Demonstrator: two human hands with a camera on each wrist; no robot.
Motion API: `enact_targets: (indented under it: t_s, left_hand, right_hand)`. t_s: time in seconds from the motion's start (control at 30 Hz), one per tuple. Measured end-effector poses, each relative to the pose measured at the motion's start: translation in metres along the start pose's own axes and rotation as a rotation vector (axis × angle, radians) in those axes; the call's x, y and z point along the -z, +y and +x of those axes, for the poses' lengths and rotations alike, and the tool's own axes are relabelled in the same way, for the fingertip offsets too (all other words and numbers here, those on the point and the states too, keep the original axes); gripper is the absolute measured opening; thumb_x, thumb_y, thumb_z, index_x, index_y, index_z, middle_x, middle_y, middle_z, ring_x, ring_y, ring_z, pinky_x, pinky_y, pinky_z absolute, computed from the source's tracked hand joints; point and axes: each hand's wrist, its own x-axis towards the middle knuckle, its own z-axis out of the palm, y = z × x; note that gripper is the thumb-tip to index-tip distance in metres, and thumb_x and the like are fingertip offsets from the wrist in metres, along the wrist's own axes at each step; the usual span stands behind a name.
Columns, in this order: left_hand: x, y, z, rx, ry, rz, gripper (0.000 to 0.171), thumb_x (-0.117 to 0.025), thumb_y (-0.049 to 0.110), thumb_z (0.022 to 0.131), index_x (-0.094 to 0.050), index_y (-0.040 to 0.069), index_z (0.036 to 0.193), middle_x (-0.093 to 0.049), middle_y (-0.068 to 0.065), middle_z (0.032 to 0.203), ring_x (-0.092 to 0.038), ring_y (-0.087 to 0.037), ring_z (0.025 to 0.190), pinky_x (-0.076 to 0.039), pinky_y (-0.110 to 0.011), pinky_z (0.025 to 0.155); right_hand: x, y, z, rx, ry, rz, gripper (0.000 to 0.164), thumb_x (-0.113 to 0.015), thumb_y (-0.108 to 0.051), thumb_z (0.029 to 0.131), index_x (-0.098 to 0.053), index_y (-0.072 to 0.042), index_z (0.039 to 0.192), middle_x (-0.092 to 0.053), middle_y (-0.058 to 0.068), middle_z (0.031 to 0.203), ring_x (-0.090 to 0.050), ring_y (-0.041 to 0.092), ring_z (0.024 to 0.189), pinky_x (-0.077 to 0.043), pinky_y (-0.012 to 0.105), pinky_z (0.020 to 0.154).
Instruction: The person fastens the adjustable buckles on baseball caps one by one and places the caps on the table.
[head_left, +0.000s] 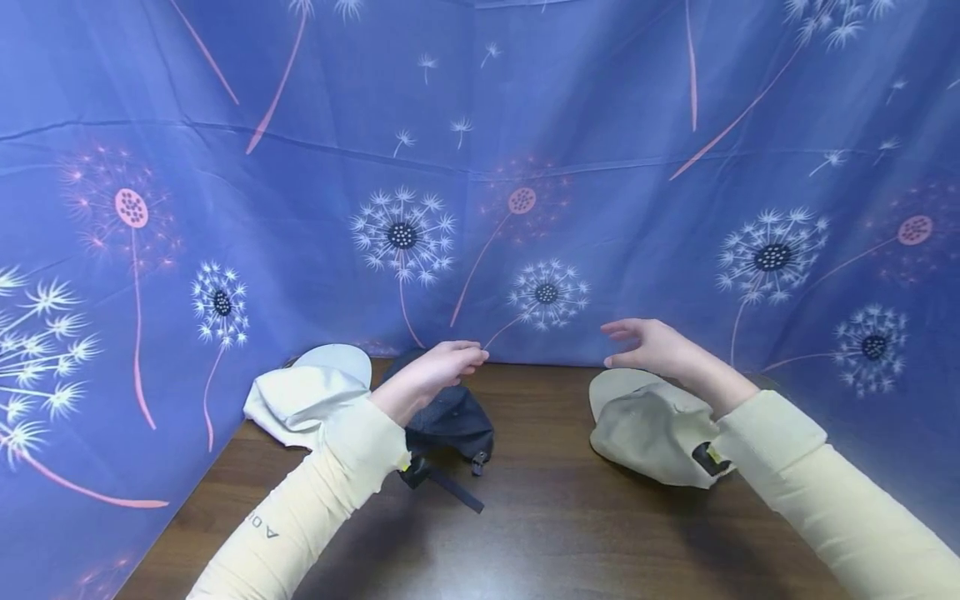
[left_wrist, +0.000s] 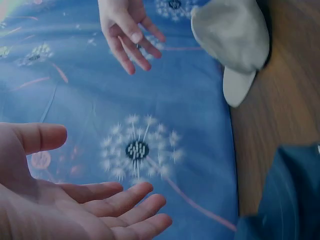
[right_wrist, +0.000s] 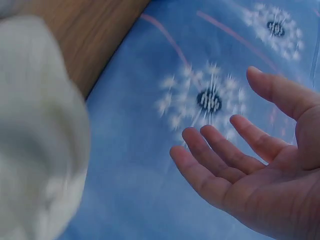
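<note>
My left hand (head_left: 437,369) is raised over a dark baseball cap (head_left: 453,421), fingers extended and nothing in them. That cap's strap and buckle hang toward me on the table. Over at the right, my right hand (head_left: 654,346) hovers above a beige baseball cap (head_left: 652,425), its fingers loosely spread and holding nothing. The beige cap's brim points to the back left, and its rear strap opening faces my sleeve. Left of the dark cap sits a white cap (head_left: 300,400) with a pale brim; my left forearm partly overlaps it. In the left wrist view both hands show bare palms or fingers.
The caps stand on a brown wooden table (head_left: 540,500). Right behind its back edge hangs a blue cloth (head_left: 300,208) printed with dandelions, which also closes off the left and right sides.
</note>
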Motion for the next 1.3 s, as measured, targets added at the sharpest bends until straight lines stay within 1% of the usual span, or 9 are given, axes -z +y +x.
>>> enact_targets:
  t_s: [0.13,0.3,0.53,0.67,0.77,0.93,1.1,1.2,1.3]
  left_hand:
    - [0.019,-0.009,-0.007,0.013,0.011,0.030,0.051,-0.044,0.029,0.092,-0.033,0.005,0.136,-0.040,-0.014,0.135,-0.035,-0.030,0.126,-0.024,-0.048,0.104]
    - [0.042,-0.030,-0.008,0.016,0.043,0.025,0.052,-0.040,0.027,0.093,-0.030,-0.001,0.136,-0.038,-0.020,0.136,-0.032,-0.035,0.126,-0.023,-0.051,0.103]
    - [0.070,-0.061,-0.011,0.054,0.096,-0.084,0.048,-0.035,0.025,0.094,-0.033,-0.003,0.133,-0.033,-0.023,0.138,-0.025,-0.037,0.129,-0.017,-0.052,0.105]
    - [0.085,-0.078,-0.013,0.064,0.136,-0.105,0.050,-0.033,0.024,0.094,-0.029,-0.005,0.134,-0.028,-0.023,0.140,-0.021,-0.037,0.130,-0.016,-0.050,0.105]
    - [0.094,-0.090,-0.011,0.069,0.158,-0.154,0.051,-0.032,0.023,0.094,-0.025,-0.007,0.135,-0.023,-0.023,0.142,-0.016,-0.037,0.132,-0.013,-0.050,0.106]
    - [0.105,-0.107,-0.006,0.087,0.195,-0.257,0.053,-0.031,0.022,0.095,-0.019,-0.008,0.136,-0.017,-0.024,0.144,-0.009,-0.036,0.134,-0.005,-0.048,0.108]
    - [0.109,-0.124,0.002,0.128,0.200,-0.311,0.057,-0.031,0.024,0.094,-0.014,-0.009,0.138,-0.009,-0.025,0.145,-0.003,-0.038,0.134,-0.002,-0.049,0.108]
    - [0.110,-0.133,0.008,0.154,0.209,-0.371,0.057,-0.033,0.023,0.092,-0.016,-0.007,0.137,-0.008,-0.025,0.145,-0.001,-0.038,0.134,-0.002,-0.046,0.109]
    - [0.110,-0.139,0.013,0.160,0.231,-0.416,0.051,-0.035,0.023,0.091,-0.022,-0.007,0.131,-0.011,-0.025,0.144,-0.006,-0.037,0.134,-0.006,-0.042,0.110]
  right_hand:
    - [-0.021,-0.011,0.009,0.020,-0.013,0.048,0.065,-0.068,-0.027,0.077,-0.039,-0.007,0.132,-0.046,0.022,0.128,-0.051,0.037,0.109,-0.044,0.046,0.085]
    - [-0.047,-0.016,0.021,0.009,-0.009,0.110,0.061,-0.062,-0.031,0.082,-0.038,-0.013,0.134,-0.046,0.018,0.129,-0.047,0.036,0.114,-0.045,0.044,0.084]
    - [-0.089,-0.023,0.037,-0.031,-0.017,0.279,0.050,-0.055,-0.032,0.087,-0.041,-0.016,0.132,-0.048,0.015,0.129,-0.055,0.029,0.105,-0.050,0.038,0.076]
    - [-0.114,-0.026,0.045,-0.056,-0.018,0.382,0.045,-0.052,-0.030,0.089,-0.044,-0.015,0.130,-0.053,0.014,0.122,-0.056,0.026,0.103,-0.050,0.039,0.078]
    - [-0.131,-0.027,0.052,-0.095,-0.016,0.469,0.042,-0.050,-0.030,0.090,-0.045,-0.014,0.129,-0.054,0.013,0.121,-0.056,0.023,0.100,-0.050,0.038,0.078]
    - [-0.156,-0.025,0.065,-0.151,-0.025,0.632,0.042,-0.047,-0.028,0.092,-0.044,-0.010,0.129,-0.048,0.016,0.128,-0.054,0.030,0.105,-0.049,0.039,0.081]
    - [-0.178,-0.024,0.075,-0.210,-0.059,0.797,0.045,-0.043,-0.027,0.093,-0.038,-0.004,0.132,-0.041,0.024,0.131,-0.048,0.039,0.111,-0.044,0.045,0.087]
    - [-0.188,-0.023,0.079,-0.230,-0.090,0.869,0.050,-0.042,-0.029,0.093,-0.033,0.000,0.133,-0.039,0.028,0.131,-0.047,0.041,0.112,-0.041,0.049,0.090]
    - [-0.196,-0.021,0.082,-0.236,-0.129,0.903,0.054,-0.041,-0.031,0.093,-0.029,0.003,0.134,-0.037,0.029,0.131,-0.045,0.041,0.113,-0.041,0.050,0.090]
